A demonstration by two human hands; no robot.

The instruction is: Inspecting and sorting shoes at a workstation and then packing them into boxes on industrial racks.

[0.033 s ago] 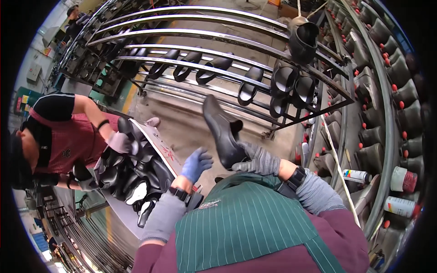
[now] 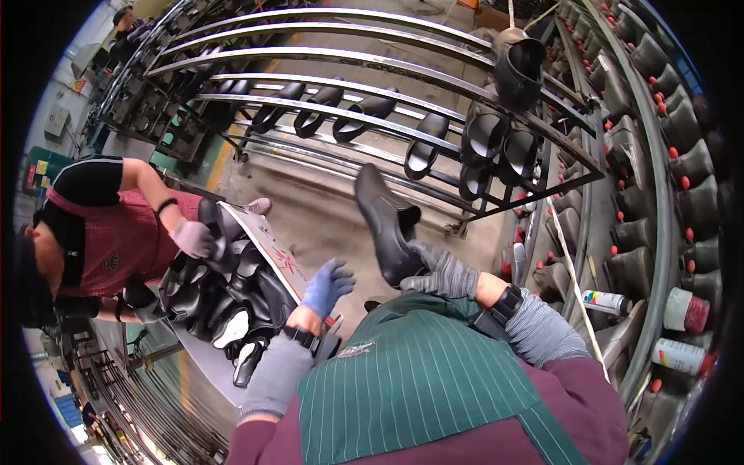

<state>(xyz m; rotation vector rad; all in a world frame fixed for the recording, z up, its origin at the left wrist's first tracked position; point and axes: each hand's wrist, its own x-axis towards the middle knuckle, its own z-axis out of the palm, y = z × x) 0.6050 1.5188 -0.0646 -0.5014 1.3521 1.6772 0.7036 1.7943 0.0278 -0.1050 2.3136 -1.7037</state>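
Observation:
A black slip-on shoe (image 2: 381, 221) is held at its heel end by my right hand (image 2: 443, 271), which wears a grey striped glove. The shoe's toe points away from me, and its opening faces right. My left hand (image 2: 328, 287), in a blue glove, is raised to the left of the shoe, apart from it, with its fingers spread and nothing in them. Left of that hand, black shoes (image 2: 267, 298) lie heaped on a white-edged table, some showing white insides. Across this heap, a co-worker's gloved hand (image 2: 194, 239) is at a dark shoe.
Ahead stands a metal rack (image 2: 325, 114) bearing several black shoes, with one more shoe (image 2: 518, 68) at its upper right corner. Along the right run rows of grey shoe-shaped forms (image 2: 692, 161) with red knobs. Spray cans (image 2: 607, 301) lie among them. A co-worker in a red apron (image 2: 128, 240) stands left.
The shoe in my right hand has shifted slightly to the right. My left hand has moved a little left and nearer to me. The co-worker's upper hand has shifted slightly left.

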